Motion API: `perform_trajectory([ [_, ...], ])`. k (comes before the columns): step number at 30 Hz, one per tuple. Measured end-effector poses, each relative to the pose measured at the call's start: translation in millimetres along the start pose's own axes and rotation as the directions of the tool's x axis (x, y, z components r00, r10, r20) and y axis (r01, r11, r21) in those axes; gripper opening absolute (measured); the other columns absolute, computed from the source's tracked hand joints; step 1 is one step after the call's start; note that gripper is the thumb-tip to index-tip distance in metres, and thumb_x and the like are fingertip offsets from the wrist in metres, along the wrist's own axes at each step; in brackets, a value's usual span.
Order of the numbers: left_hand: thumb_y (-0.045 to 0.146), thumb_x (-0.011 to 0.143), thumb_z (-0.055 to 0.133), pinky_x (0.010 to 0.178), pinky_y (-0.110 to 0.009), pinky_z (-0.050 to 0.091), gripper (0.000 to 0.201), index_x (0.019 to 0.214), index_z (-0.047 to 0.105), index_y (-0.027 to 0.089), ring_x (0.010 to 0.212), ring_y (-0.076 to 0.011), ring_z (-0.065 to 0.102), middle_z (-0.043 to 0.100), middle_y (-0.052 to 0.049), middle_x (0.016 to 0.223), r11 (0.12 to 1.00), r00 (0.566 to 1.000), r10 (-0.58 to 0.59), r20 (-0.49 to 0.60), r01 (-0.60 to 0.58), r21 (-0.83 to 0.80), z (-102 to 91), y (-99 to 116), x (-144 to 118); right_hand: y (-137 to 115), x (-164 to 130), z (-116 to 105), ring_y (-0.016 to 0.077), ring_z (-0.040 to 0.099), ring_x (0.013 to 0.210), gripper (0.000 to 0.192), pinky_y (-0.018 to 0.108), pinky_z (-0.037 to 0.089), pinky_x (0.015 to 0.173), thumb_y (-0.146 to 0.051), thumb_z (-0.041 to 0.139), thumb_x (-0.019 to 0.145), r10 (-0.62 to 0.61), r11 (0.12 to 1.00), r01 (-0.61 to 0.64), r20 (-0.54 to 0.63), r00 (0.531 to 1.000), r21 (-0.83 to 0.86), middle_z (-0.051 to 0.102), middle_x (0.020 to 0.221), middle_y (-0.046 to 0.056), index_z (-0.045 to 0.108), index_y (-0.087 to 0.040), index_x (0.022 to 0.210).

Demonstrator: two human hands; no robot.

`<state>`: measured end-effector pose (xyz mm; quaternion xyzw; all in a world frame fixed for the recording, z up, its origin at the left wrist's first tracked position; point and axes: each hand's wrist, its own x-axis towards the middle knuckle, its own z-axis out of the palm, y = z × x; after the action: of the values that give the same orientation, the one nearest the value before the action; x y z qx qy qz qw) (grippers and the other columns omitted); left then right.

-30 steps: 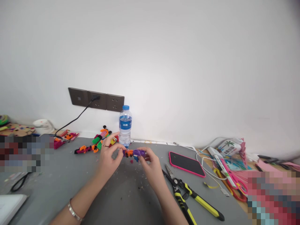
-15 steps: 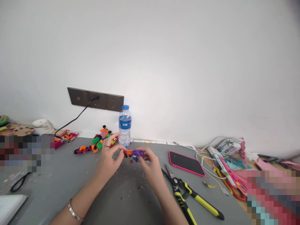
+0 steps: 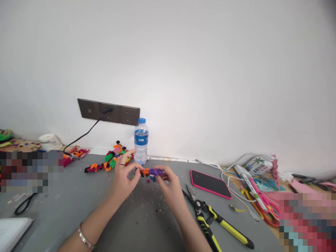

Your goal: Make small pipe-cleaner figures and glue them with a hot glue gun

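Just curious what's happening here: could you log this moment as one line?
left hand: holds craft piece | right hand: holds same piece | bottle: upright behind | cutters: right, on table

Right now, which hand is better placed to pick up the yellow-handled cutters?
Probably the right hand: the cutters lie just beside its wrist. The left hand is across the toy that both hands hold.

Purple-and-orange craft piece [image 3: 151, 172], blue-capped, blue-labelled bottle [image 3: 141, 141], pink-edged black phone [image 3: 210, 183], yellow-and-black pliers [image 3: 215, 224], grey table [image 3: 78, 196].
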<state>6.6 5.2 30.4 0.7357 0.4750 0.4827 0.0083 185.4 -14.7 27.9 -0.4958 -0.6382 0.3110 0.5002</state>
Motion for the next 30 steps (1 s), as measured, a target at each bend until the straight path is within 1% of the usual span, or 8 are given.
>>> perform_trajectory([
  [6,0.015,0.085,0.051,0.103,-0.052,0.038,0.022,0.075,0.069,0.025,0.121,-0.0307,0.049,0.056,-0.005,0.129,0.999,0.998,-0.039,-0.04,0.039,0.011,-0.7,-5.8,-0.3,0.6,-0.3,0.4,0.0183,0.06,0.074,0.022,0.028,0.046,0.069,-0.017,0.051,0.08,0.001,1.0,-0.001,-0.011,1.0,-0.012,0.069,0.091,0.005,0.067,-0.02,0.095],
  [12,0.013,0.083,0.052,0.101,-0.051,0.039,0.022,0.074,0.068,0.025,0.12,-0.0309,0.05,0.057,-0.005,0.126,1.0,1.0,-0.009,-0.014,0.009,0.008,0.0,-1.3,0.0,-0.2,-0.1,0.8,0.0183,0.06,0.074,0.023,0.028,0.045,0.067,-0.016,0.05,0.079,-0.005,1.0,0.005,-0.01,1.0,-0.01,0.07,0.089,0.005,0.067,-0.02,0.094],
  [16,0.013,0.084,0.051,0.104,-0.051,0.036,0.023,0.075,0.068,0.025,0.121,-0.0298,0.048,0.057,-0.004,0.127,1.0,1.0,-0.021,0.002,0.021,0.006,-0.5,-1.8,-0.7,-1.0,-0.5,0.7,0.0177,0.06,0.075,0.024,0.027,0.045,0.069,-0.015,0.05,0.079,-0.008,1.0,0.008,0.0,1.0,-0.016,0.07,0.09,0.004,0.068,-0.02,0.095],
  [22,0.012,0.084,0.051,0.101,-0.049,0.039,0.022,0.075,0.067,0.024,0.121,-0.0297,0.049,0.056,-0.005,0.128,1.0,0.999,-0.008,-0.038,0.008,0.005,-0.8,-3.3,-1.0,-0.1,-0.8,0.0,0.0177,0.06,0.075,0.025,0.027,0.046,0.069,-0.014,0.049,0.079,-0.001,1.0,0.001,0.002,1.0,-0.023,0.069,0.09,0.004,0.067,-0.02,0.096],
  [30,0.013,0.084,0.051,0.105,-0.051,0.037,0.023,0.075,0.068,0.025,0.121,-0.03,0.049,0.057,-0.005,0.128,1.0,1.0,-0.008,0.008,0.008,0.024,-0.9,-1.5,-0.9,-0.2,-0.5,0.6,0.0179,0.06,0.075,0.025,0.028,0.046,0.07,-0.014,0.049,0.079,-0.011,1.0,0.011,-0.008,1.0,-0.02,0.069,0.09,0.004,0.067,-0.02,0.095],
])
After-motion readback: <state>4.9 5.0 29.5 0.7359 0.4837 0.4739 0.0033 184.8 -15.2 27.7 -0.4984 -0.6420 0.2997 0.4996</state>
